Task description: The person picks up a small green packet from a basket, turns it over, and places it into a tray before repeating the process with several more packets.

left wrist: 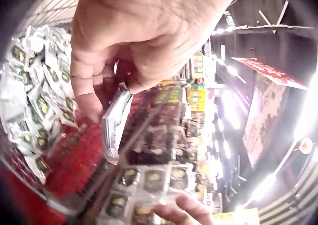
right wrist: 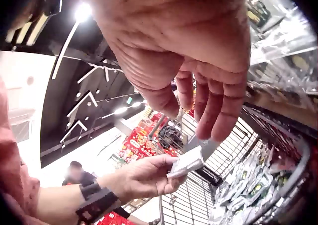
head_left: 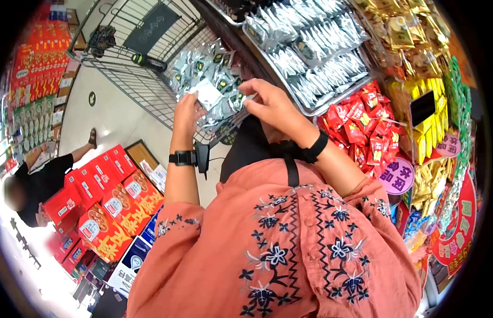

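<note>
My left hand (head_left: 187, 115) pinches a small white-silver packet (head_left: 208, 94) between thumb and fingers, above a heap of silver packets (head_left: 222, 71) in the shopping cart (head_left: 124, 87). From the left wrist, the packet (left wrist: 115, 123) hangs edge-on below the left hand (left wrist: 134, 31). My right hand (head_left: 269, 105) is just right of it, fingers loosely bent and holding nothing. In the right wrist view, a gap shows between the thumb and fingers of the right hand (right wrist: 184, 51), with the left hand (right wrist: 141, 178) and its packet (right wrist: 186, 163) below.
Metal trays of silver packets (head_left: 326, 42) flank the cart's right side, with red packets (head_left: 363, 124) and yellow bags (head_left: 429, 127) beyond. Stacked red boxes (head_left: 100, 180) stand at the left, where a person in dark clothes (head_left: 32, 196) is near. A dark bottle (head_left: 148, 62) lies in the cart.
</note>
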{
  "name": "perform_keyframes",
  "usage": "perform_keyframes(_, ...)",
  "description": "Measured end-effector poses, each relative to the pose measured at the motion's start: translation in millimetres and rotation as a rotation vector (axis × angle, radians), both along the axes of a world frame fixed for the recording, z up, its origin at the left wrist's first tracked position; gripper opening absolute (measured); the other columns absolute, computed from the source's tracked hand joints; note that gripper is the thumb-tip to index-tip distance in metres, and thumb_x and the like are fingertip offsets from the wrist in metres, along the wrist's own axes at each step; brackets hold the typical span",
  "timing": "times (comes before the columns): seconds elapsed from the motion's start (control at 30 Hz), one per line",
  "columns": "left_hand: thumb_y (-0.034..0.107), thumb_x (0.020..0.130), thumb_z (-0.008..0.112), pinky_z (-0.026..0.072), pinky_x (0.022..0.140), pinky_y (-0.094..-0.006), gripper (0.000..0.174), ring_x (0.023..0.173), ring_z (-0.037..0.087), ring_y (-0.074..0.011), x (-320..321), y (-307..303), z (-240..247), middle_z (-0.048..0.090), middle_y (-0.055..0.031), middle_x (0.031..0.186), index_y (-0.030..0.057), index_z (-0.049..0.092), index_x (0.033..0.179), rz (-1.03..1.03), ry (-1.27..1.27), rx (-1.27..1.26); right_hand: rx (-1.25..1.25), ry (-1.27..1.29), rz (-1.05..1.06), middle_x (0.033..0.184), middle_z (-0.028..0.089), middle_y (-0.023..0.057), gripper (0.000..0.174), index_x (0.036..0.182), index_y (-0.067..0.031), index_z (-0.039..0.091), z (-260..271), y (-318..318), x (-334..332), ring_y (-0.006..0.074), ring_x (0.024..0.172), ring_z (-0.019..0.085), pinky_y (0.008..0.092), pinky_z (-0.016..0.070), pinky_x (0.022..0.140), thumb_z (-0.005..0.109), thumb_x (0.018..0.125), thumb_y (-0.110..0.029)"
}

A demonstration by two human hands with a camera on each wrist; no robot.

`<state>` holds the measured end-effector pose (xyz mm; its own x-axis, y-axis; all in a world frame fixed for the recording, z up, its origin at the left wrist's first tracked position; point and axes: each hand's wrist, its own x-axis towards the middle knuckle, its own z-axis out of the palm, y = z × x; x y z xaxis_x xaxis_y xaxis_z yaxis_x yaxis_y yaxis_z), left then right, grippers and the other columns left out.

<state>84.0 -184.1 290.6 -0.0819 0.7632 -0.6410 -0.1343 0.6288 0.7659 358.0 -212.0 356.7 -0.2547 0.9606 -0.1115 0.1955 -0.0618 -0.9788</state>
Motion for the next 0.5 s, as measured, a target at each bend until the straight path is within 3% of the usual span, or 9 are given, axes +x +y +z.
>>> perform_keyframes(0.03, 0.023, 0.096, 0.053, 0.0555, 0.066, -0.0346, 0.028, 0.078, 0.061, -0.0163, 7, 1, 12, 0.062, -0.0052, 0.092, 0.0005, 0.061, 0.112, -0.009, -0.038, 0.009, -0.019, 0.022, 0.009, 0.103, 0.062, 0.0112, 0.034, 0.119, -0.0070, 0.061, 7, 0, 3, 0.0236, 0.077, 0.063, 0.0333, 0.0520, 0.071, 0.067, 0.085, -0.010)
perform_keyframes(0.07, 0.022, 0.096, 0.053, 0.0561, 0.067, -0.0353, 0.029, 0.079, 0.062, -0.0169, 17, -1, 22, 0.063, -0.0060, 0.094, 0.0000, 0.061, 0.114, -0.016, -0.069, 0.032, 0.182, -0.118, 0.063, 0.106, 0.059, 0.0115, 0.042, 0.124, -0.0094, 0.059, 17, -2, 3, 0.0289, 0.085, 0.064, 0.0366, 0.0534, 0.074, 0.069, 0.082, -0.008)
perform_keyframes(0.13, 0.020, 0.096, 0.052, 0.0575, 0.068, -0.0367, 0.031, 0.082, 0.064, -0.0182, 61, -6, 73, 0.064, -0.0075, 0.098, -0.0009, 0.060, 0.118, -0.034, -0.133, 0.070, 0.400, -0.186, 0.044, 0.110, 0.057, 0.0120, 0.046, 0.125, -0.0104, 0.058, 22, -8, 3, 0.0335, 0.094, 0.063, 0.0394, 0.0539, 0.077, 0.070, 0.081, -0.007)
perform_keyframes(0.17, 0.018, 0.097, 0.050, 0.0587, 0.070, -0.0387, 0.031, 0.085, 0.066, -0.0198, 70, -6, 79, 0.064, -0.0096, 0.102, -0.0028, 0.058, 0.119, -0.091, -0.163, 0.107, 0.405, -0.230, 0.070, 0.120, 0.055, 0.0143, 0.050, 0.131, -0.0113, 0.056, 27, -11, 6, 0.0359, 0.098, 0.063, 0.0386, 0.0535, 0.081, 0.069, 0.083, -0.007)
perform_keyframes(0.27, 0.017, 0.097, 0.049, 0.0595, 0.071, -0.0387, 0.032, 0.083, 0.066, -0.0205, 100, -8, 92, 0.064, -0.0103, 0.101, -0.0042, 0.056, 0.120, -0.188, -0.189, 0.163, 0.411, -0.234, 0.019, 0.120, 0.054, 0.0151, 0.050, 0.130, -0.0111, 0.057, 29, -16, 16, 0.0384, 0.099, 0.061, 0.0389, 0.0532, 0.081, 0.070, 0.082, -0.007)
perform_keyframes(0.3, 0.023, 0.099, 0.050, 0.0583, 0.068, -0.0352, 0.035, 0.083, 0.066, -0.0197, 108, -11, 102, 0.064, -0.0106, 0.101, -0.0026, 0.055, 0.123, -0.212, -0.160, 0.179, 0.418, -0.282, -0.003, 0.114, 0.060, 0.0126, 0.040, 0.128, -0.0085, 0.058, 23, -18, 21, 0.0305, 0.093, 0.067, 0.0368, 0.0543, 0.078, 0.066, 0.089, -0.010)
perform_keyframes(0.4, 0.030, 0.102, 0.053, 0.0550, 0.063, -0.0300, 0.036, 0.079, 0.064, -0.0173, 123, -10, 116, 0.063, -0.0083, 0.096, -0.0002, 0.056, 0.123, -0.243, -0.165, 0.179, -0.048, 0.096, -0.074, 0.100, 0.064, 0.0128, 0.028, 0.118, -0.0044, 0.058, 14, -10, 35, 0.0240, 0.076, 0.070, 0.0376, 0.0546, 0.068, 0.062, 0.093, -0.016)
perform_keyframes(0.43, 0.036, 0.101, 0.057, 0.0509, 0.061, -0.0260, 0.041, 0.078, 0.063, -0.0139, 125, -11, 118, 0.061, -0.0056, 0.092, 0.0007, 0.059, 0.122, -0.249, -0.108, 0.191, -0.176, 0.299, -0.103, 0.099, 0.068, 0.0123, 0.026, 0.116, 0.0004, 0.058, 14, -8, 41, 0.0179, 0.074, 0.070, 0.0325, 0.0562, 0.064, 0.055, 0.100, -0.019)
perform_keyframes(0.5, 0.036, 0.100, 0.059, 0.0484, 0.060, -0.0240, 0.041, 0.077, 0.061, -0.0119, 128, -10, 123, 0.061, -0.0040, 0.091, 0.0005, 0.061, 0.120, -0.350, 0.017, 0.263, -0.438, 0.555, -0.167, 0.109, 0.067, 0.0137, 0.030, 0.119, 0.0044, 0.057, 22, -12, 58, 0.0222, 0.083, 0.072, 0.0296, 0.0608, 0.069, 0.053, 0.102, -0.020)
